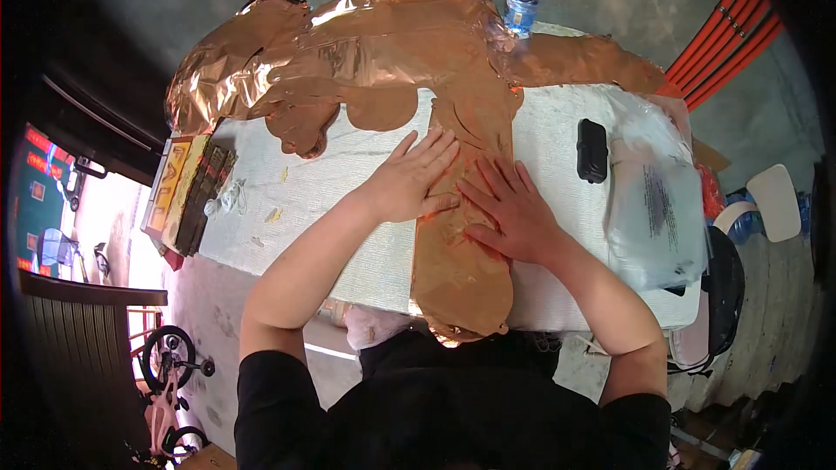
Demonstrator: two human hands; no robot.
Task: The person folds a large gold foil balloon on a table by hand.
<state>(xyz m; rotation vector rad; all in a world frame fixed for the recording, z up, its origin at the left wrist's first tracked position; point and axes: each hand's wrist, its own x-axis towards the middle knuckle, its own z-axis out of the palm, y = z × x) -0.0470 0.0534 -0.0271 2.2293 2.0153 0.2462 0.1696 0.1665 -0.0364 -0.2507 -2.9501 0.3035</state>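
A long strip of copper-coloured foil (457,274) lies down the middle of a white cloth-covered table (331,183) and hangs over its near edge. My left hand (414,178) lies flat with fingers spread, half on the cloth and half on the foil's left edge. My right hand (512,209) presses flat on the foil just right of it. The two hands almost touch at the fingertips. At the far side the strip joins a big crumpled mass of the same foil (348,43).
A black oblong device (592,150) and a clear plastic bag (655,209) lie at the table's right end. A water bottle (522,2) stands at the far edge. A stack of flat boxes (187,191) and a string bundle (228,198) sit at the left. A small pink bicycle (170,392) stands on the floor.
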